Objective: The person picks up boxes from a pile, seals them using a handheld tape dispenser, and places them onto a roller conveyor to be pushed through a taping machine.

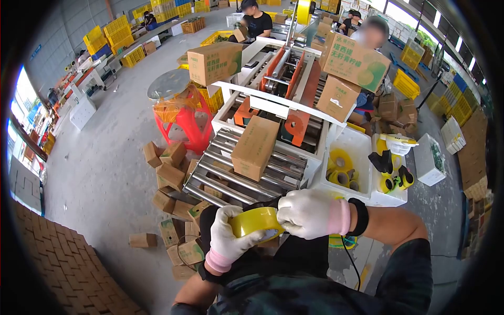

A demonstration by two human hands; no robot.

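Note:
Both my hands wear white gloves with pink cuffs. Between them, over my lap, is a roll of yellow packing tape (254,221). My left hand (229,236) grips the roll from its left side, thumb along the lower edge. At the roll's right edge, my right hand (304,214) is closed with its fingers against the tape; whether it pinches the tape's end is hidden. Just ahead, a closed cardboard box (255,147) rests on the metal roller conveyor (226,176) of a white carton-sealing machine (315,137).
Small cardboard boxes (170,176) are heaped left of the rollers. A red stool (189,123) stands behind them. On the right, a white foam bin (346,173) holds yellow tape rolls. Printed cartons (214,62) sit on the machine. Several people work farther back.

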